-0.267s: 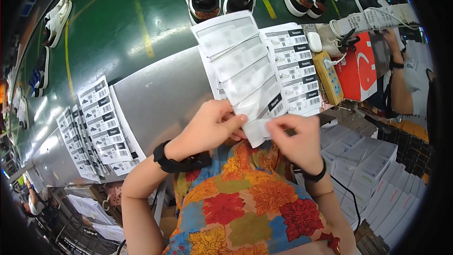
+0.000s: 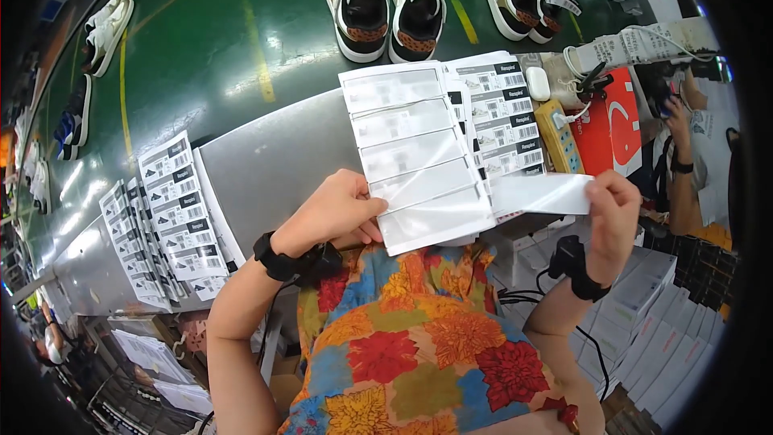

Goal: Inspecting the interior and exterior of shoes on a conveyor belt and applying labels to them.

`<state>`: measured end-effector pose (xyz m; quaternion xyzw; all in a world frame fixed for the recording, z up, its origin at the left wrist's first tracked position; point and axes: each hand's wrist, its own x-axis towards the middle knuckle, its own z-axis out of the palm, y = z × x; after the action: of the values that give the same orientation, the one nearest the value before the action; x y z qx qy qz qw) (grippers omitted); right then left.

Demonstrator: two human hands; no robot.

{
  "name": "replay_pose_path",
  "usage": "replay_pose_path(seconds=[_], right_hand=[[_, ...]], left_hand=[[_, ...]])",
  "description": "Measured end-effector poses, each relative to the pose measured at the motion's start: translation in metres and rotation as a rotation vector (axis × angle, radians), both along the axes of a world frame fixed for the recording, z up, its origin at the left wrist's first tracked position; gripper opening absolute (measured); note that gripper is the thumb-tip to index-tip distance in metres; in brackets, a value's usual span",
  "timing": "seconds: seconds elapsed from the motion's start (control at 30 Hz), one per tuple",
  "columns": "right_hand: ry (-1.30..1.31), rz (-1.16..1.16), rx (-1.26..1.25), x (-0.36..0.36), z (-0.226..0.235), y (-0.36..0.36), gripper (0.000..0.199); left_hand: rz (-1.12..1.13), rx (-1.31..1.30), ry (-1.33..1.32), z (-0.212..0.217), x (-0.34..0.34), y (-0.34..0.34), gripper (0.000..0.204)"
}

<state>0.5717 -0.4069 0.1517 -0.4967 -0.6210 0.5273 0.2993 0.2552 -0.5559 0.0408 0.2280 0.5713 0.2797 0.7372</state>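
Note:
My left hand grips the lower left edge of a white sticker sheet, thumb on top. Faint label panels in rows show through its pale surface. Out to the right, my right hand pinches the end of a white label strip, back side up. The strip stretches level from the sheet's lower right side; whether it still sticks there I cannot tell. Beneath and beside the sheet lie more printed label sheets with barcodes and small shoe pictures.
White sneakers stand on the green conveyor ahead. On the metal ledge, folded label stacks lie left. A yellow power strip and red box are right. White boxes stack lower right; another person is beyond.
My right hand has moved outward to the right, drawing the label strip away from the sheet's lower part. The sheet has flattened and turned more upright, with my left hand still on it.

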Motion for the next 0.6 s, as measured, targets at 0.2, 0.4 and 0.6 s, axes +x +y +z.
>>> replay_pose_path(seconds=[0.2, 0.4, 0.6], right_hand=[[-0.134, -0.181, 0.271, -0.046, 0.004, -0.038, 0.008], [-0.256, 0.598, 0.962, -0.135, -0.035, -0.074, 0.025], [-0.250, 0.448, 0.741, -0.147, -0.025, -0.038, 0.050]], left_hand=[[-0.348, 0.386, 1.064, 0.032, 0.010, -0.010, 0.038], [0.169, 0.811, 0.280, 0.057, 0.020, -0.008, 0.060], [0.363, 0.649, -0.019, 0.054, -0.009, -0.022, 0.058]])
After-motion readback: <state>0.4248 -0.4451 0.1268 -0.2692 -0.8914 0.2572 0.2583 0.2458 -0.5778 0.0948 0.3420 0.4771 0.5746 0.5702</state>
